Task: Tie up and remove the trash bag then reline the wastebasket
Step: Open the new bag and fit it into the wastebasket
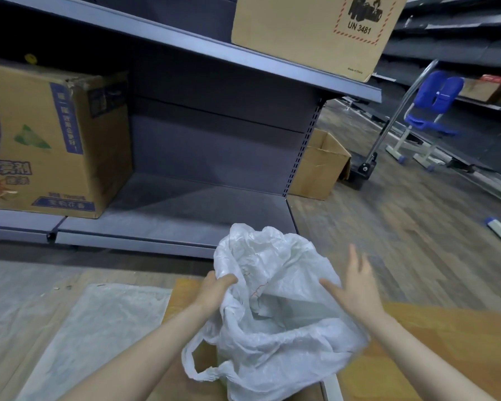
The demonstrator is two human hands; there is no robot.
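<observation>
A crumpled white plastic trash bag [275, 302] billows over a wastebasket whose grey inner wall [298, 309] shows through the bag's mouth. My left hand [217, 287] grips the bag's left rim, fingers closed on the plastic. My right hand [356, 287] hovers at the bag's right side with fingers spread, holding nothing. A bag handle loop [197, 363] hangs down at the lower left. The rest of the wastebasket is hidden under the bag.
A flat clear plastic sheet [99, 328] lies on the floor to the left, flattened cardboard [434, 348] under and right of the basket. Grey metal shelving [185, 204] stands ahead with cardboard boxes [49, 143]. A blue chair [428, 117] and a trolley stand at right.
</observation>
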